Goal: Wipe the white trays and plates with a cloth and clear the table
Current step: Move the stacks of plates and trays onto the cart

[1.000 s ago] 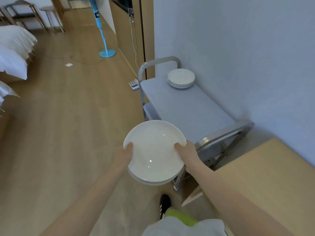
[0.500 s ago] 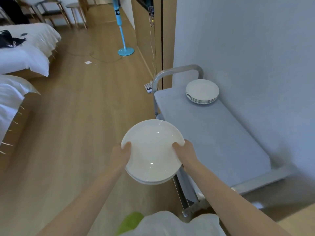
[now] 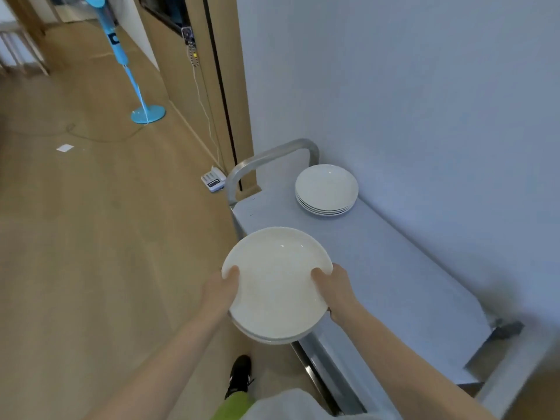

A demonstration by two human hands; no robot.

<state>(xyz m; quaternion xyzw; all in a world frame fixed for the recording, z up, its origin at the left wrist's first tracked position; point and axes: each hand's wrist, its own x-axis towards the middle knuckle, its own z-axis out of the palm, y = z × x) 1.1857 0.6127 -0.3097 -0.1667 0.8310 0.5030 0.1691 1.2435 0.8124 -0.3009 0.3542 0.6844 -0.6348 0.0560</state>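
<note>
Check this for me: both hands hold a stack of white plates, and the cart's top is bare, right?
Not quite. The head view shows both hands, left and right, holding the held plates, but the cart isn't bare: another stack sits at its far end.

round white glossy ceramic plates (image 3: 277,283) catch light; the grey cart's (image 3: 378,262) top looks matt and smooth, its tubular handle (image 3: 266,157) brushed metal; wood-grain floor (image 3: 106,237).

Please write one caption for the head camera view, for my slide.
Both hands, left and right, carry stacked white plates toward the cart.
</note>
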